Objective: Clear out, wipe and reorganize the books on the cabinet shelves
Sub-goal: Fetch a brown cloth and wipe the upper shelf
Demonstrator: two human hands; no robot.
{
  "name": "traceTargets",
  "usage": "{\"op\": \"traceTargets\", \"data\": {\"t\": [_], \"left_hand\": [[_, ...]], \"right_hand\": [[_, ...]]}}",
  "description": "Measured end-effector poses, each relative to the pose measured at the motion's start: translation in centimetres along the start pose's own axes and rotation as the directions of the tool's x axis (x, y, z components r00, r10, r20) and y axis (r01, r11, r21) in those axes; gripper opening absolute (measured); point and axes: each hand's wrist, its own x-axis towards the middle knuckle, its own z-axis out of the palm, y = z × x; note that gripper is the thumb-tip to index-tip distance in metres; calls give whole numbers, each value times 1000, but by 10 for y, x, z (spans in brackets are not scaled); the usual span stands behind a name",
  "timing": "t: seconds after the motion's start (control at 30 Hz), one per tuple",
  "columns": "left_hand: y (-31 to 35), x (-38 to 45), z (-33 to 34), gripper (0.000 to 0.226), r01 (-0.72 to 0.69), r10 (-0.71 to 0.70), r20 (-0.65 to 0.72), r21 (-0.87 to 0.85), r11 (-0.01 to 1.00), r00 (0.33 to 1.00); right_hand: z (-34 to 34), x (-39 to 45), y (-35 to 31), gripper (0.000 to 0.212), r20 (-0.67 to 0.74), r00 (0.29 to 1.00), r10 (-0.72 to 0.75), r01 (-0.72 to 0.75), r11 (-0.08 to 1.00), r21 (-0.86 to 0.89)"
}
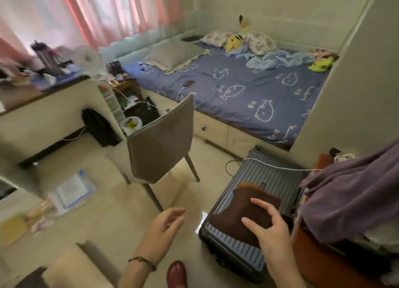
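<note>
A folded brown cloth (244, 207) is in front of me, over a dark grey ribbed suitcase (235, 251) standing on the floor. My right hand (266, 227) grips the cloth's near edge, fingers spread on top. My left hand (160, 231) hovers to the left of the cloth, fingers loosely curled, holding nothing; a bracelet is on its wrist. No books or cabinet shelves show clearly; a stack of blurred items (71, 190) lies on the floor at the left.
A grey chair (160, 141) stands mid-floor. A bed with a blue sheet (248, 89) fills the back right. A cluttered desk (43, 89) runs along the left. Purple fabric (354, 192) drapes over an orange piece of furniture at the right. A white cable crosses the suitcase.
</note>
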Motion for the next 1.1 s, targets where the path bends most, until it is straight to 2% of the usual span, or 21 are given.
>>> {"op": "traceTargets", "data": {"t": [0.17,0.43,0.67,0.87,1.1], "left_hand": [[-25,-14,-47,14,110,-117,-169,-54,992,979],[-62,17,-131,17,215,-233,-306,-91,972,923],[-99,40,-237,17,257,-294,-473,-143,956,831],[-123,33,-293,18,313,-377,-600,-213,926,706],[-153,55,-329,17,357,-495,-632,-343,869,597]], "right_hand": [[63,10,-7,48,193,981,3,14,996,-86],[184,42,-18,47,383,922,53,-5,992,-124],[333,63,-33,43,578,816,-12,122,981,-153],[419,68,-34,43,687,727,17,160,968,-194],[510,102,-33,42,773,627,98,149,959,-243]]}}
